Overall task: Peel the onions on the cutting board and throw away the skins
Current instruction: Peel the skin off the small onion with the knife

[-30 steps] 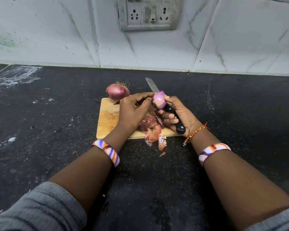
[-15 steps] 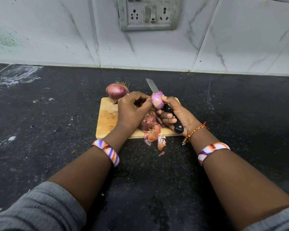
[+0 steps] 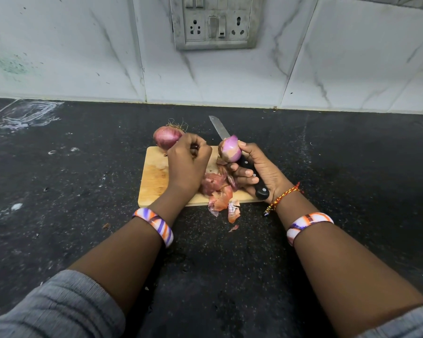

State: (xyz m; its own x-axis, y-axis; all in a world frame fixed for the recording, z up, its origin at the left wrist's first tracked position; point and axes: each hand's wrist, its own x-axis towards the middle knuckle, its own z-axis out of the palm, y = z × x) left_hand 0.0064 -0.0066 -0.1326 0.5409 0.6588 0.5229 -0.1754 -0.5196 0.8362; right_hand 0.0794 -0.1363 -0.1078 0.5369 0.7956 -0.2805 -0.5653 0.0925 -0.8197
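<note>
A small wooden cutting board (image 3: 154, 176) lies on the black counter. My right hand (image 3: 263, 169) grips a black-handled knife (image 3: 219, 126) with its blade pointing away, and pinches a partly peeled purple onion (image 3: 230, 149) at its fingertips above the board. My left hand (image 3: 187, 167) is over the board's middle with curled fingers, and seems to pinch a small dark scrap of skin. An unpeeled red onion (image 3: 166, 139) with dry roots sits at the board's far left corner, just behind my left hand. Loose skins (image 3: 216, 189) are piled at the board's near edge.
Some skin pieces (image 3: 233, 212) have spilled off the board onto the black counter (image 3: 230, 264). A tiled wall with a socket panel (image 3: 214, 21) rises behind. White smears mark the counter's far left (image 3: 29, 113).
My left hand has pulled away from the peeled onion to the left, fingers curling. The right hand lifted the onion a little and kept hold of the knife.
</note>
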